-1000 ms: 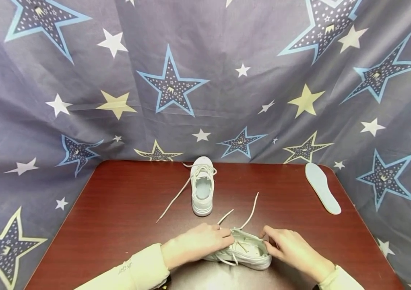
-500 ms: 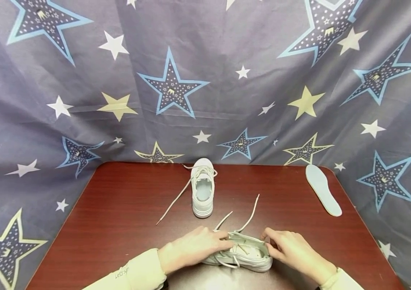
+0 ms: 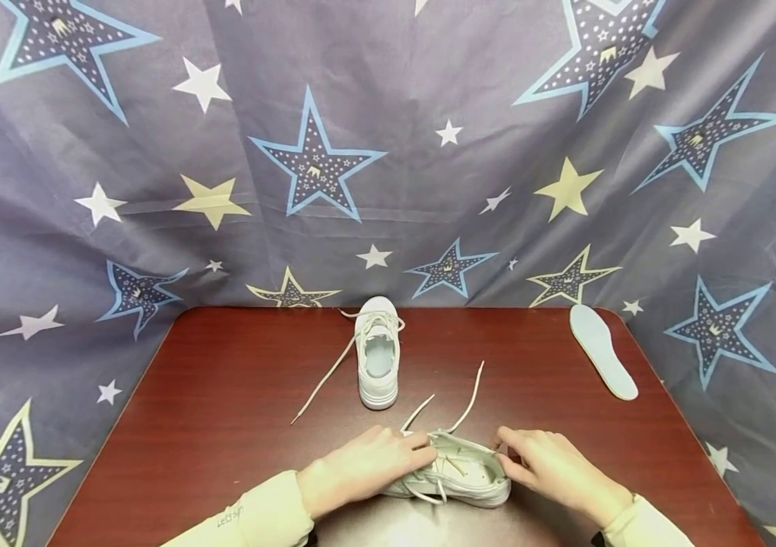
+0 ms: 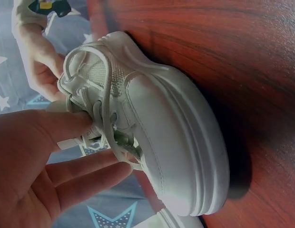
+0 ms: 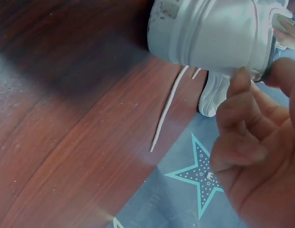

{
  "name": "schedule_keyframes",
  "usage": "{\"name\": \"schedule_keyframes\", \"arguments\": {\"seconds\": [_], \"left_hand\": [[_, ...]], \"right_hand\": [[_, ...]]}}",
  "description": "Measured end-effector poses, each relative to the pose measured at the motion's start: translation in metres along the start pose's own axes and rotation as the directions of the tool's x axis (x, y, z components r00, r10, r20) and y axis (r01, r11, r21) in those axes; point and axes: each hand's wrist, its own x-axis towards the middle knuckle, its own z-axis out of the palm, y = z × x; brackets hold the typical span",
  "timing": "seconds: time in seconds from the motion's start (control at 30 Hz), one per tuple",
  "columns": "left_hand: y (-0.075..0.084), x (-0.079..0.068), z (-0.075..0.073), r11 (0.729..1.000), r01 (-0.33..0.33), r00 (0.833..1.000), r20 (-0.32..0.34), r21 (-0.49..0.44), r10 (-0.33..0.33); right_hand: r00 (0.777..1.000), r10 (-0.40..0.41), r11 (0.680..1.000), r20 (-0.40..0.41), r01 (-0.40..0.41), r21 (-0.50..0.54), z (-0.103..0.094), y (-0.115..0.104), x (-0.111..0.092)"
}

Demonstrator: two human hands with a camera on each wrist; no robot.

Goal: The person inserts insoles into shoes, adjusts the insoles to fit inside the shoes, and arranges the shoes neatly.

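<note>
A white sneaker (image 3: 483, 495) lies sideways near the table's front, toe left and heel right, its opening facing up. My left hand (image 3: 368, 465) grips it at the tongue. In the left wrist view the thumb lies over the laces (image 4: 107, 90) and the other fingers are on the far side. My right hand (image 3: 555, 465) pinches the heel collar between thumb and fingertip; in the right wrist view the fingertips are at the rim of the heel (image 5: 223, 42). Inside the sneaker, a pale inner sole (image 3: 475, 474) shows. Two loose lace ends (image 3: 475, 395) stretch away behind it.
A second white sneaker (image 3: 378, 361) stands farther back in the middle, one lace (image 3: 322, 384) trailing left. A pale blue insole (image 3: 603, 351) lies at the back right of the brown table (image 3: 223, 395). A grey star-patterned cloth (image 3: 422, 213) hangs behind.
The left fingers have shifted slightly at the tongue, and the shorter lace end has moved a little with them. The right hand keeps its place on the heel. The head view has shifted slightly.
</note>
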Motion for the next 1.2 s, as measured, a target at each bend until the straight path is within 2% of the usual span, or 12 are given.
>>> {"name": "schedule_keyframes", "arguments": {"seconds": [0.33,0.6,0.83,1.03,1.2], "left_hand": [[0.002,-0.004,0.003,1.0,-0.011,0.999,-0.04,0.004,0.011],[0.003,-0.004,0.002,1.0,-0.002,0.999,-0.045,0.025,0.003],[0.002,-0.001,-0.004,1.0,0.003,1.0,-0.02,0.03,-0.003],[0.001,-0.001,-0.005,1.0,0.005,1.0,-0.001,0.019,-0.005],[0.002,-0.001,-0.003,1.0,-0.014,1.0,-0.021,0.014,0.015]], "right_hand": [[0.998,0.056,0.997,-0.03,-0.054,0.048,-0.009,0.009,-0.004],[0.978,0.208,0.977,-0.017,-0.207,0.055,-0.027,0.032,0.001],[0.968,0.248,0.955,0.03,-0.249,0.163,-0.037,0.049,0.007],[0.963,0.261,0.951,0.068,-0.269,0.153,-0.038,0.063,0.009],[0.951,0.293,0.945,0.095,-0.304,0.122,-0.039,0.073,0.01]]}}
